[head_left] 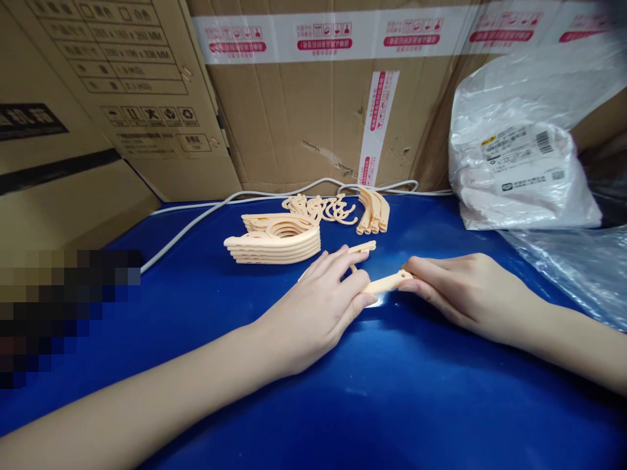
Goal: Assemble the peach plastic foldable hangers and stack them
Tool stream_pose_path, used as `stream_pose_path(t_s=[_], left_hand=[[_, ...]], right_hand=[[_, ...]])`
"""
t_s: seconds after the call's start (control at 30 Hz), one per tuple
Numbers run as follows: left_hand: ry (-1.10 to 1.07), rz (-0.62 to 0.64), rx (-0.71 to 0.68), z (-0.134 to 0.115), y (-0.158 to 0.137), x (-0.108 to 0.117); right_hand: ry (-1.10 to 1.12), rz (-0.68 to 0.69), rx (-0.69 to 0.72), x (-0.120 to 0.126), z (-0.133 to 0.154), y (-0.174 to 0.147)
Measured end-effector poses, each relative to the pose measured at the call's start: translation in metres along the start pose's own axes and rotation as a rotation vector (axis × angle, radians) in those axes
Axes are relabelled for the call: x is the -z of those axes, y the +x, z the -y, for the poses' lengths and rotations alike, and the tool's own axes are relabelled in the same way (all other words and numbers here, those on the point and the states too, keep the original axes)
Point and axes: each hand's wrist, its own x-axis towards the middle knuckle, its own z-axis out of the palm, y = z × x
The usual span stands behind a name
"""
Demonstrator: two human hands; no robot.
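My left hand [318, 300] is closed over a cream plastic folding hanger [385, 283], its fingers covering much of the piece. One arm end of the hanger sticks out past the fingertips at the top, and another points right, with a small hole near its tip. That right end is pinched between the thumb and fingers of my right hand [460, 287]; whether a small part is there too is hidden. Behind my left hand lies a neat stack of cream hanger pieces [274, 251]. Beyond it are a heap of loose hanger hooks [318, 207] and several curved hanger arms [373, 212].
The blue table surface [386, 391] has a white cable [196, 225] along its back. Cardboard boxes [294, 117] wall off the back and left. At the back right stands a white plastic bag [524, 163], with clear plastic film [578, 267] in front. Pixelated blocks cover the left edge.
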Motion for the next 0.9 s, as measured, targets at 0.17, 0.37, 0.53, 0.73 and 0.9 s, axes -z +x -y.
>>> stream_pose_path(t_s=[0.17, 0.37, 0.53, 0.73, 0.9], left_hand=[[0.015, 0.002, -0.011, -0.0006, -0.0009, 0.0001], [0.032, 0.008, -0.022, 0.001, -0.0009, -0.0024], [0.035, 0.025, -0.019, 0.0, -0.0017, -0.0018], [0.041, 0.031, -0.025, 0.0004, -0.0019, -0.0015], [0.048, 0.04, -0.028, 0.0014, -0.0023, -0.0022]], right_hand=[[-0.097, -0.03, 0.078, 0.0005, -0.0002, 0.0001], [-0.166, -0.04, 0.108, 0.0037, 0.0005, -0.0001], [-0.18, -0.05, 0.106, 0.0051, 0.0016, -0.0001], [-0.177, -0.057, 0.108, 0.0065, 0.0025, 0.0013], [-0.177, -0.066, 0.114, 0.0069, 0.0024, 0.0013]])
